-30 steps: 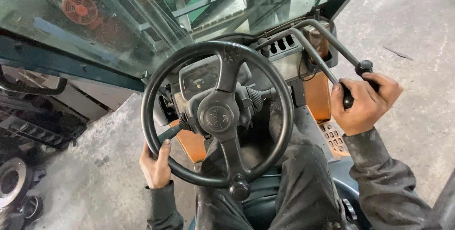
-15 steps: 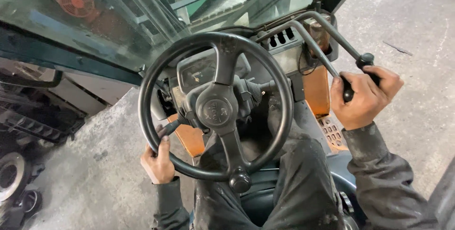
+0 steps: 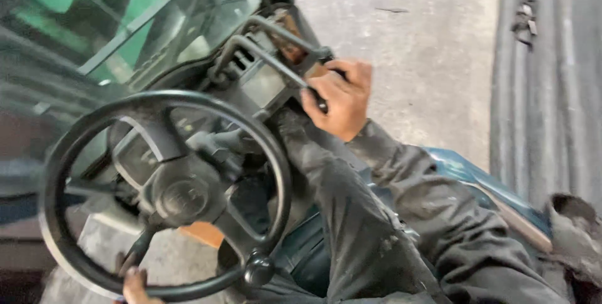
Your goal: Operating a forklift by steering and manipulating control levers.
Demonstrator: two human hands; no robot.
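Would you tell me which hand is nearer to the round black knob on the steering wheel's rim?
Left. The left hand grips the wheel's lower rim close beside the round black knob; the right hand is up on the control levers, well away.

Round dark instrument display (image 3: 135, 153) sits behind steering wheel (image 3: 157, 194).

Operator's cab of an industrial vehicle, likely a forklift: steering wheel (image 3: 166, 194) with spinner knob (image 3: 258, 271), control levers (image 3: 269, 59), windscreen (image 3: 113, 22), bare concrete floor (image 3: 426, 47) outside.
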